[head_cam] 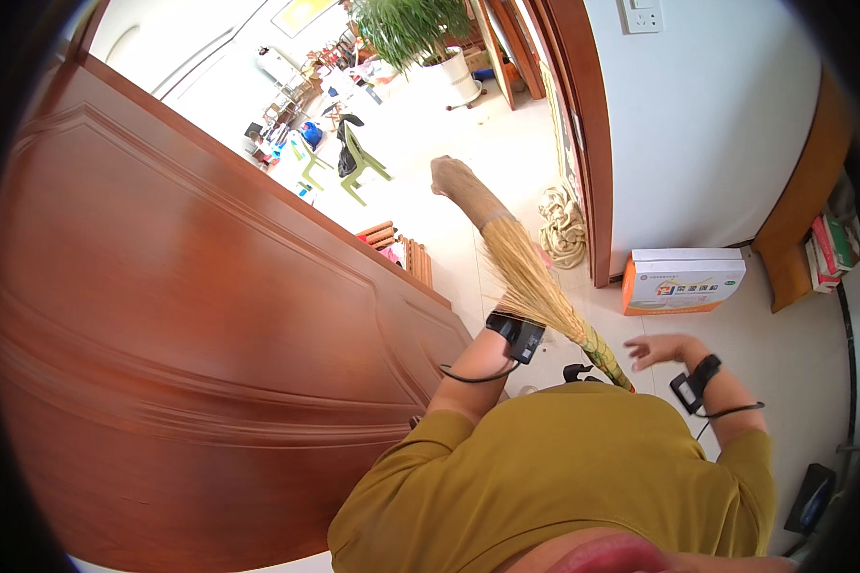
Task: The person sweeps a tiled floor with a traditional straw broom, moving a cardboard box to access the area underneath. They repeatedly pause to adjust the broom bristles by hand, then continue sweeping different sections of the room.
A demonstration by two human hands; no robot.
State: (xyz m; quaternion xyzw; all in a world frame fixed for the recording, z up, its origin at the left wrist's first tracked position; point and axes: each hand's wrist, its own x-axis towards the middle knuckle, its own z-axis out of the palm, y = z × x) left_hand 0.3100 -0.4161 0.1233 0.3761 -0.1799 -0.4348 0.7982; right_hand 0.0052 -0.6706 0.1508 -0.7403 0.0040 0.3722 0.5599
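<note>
A straw broom [537,279] slants across the space before me, its bound yellow-green handle [605,362] running down towards my chest. Over its far bristle end sits a tan sleeve-like cover [469,190], which looks like a nylon stocking bunched at the tip. My left forearm [466,372] reaches up under the loose bristles. The left hand is hidden behind them, so its grip does not show. Beside the handle, apart from it, my right hand [656,351] is slightly blurred, with fingers spread and nothing held. Both wrists carry black strapped devices.
On my left stands a reddish wooden door [186,286]. The door frame [580,143] borders a bright room with green plastic chairs [362,157] and a potted plant [455,75]. Crumpled beige cloth [565,225] and a printed carton [684,283] rest on the tiled floor.
</note>
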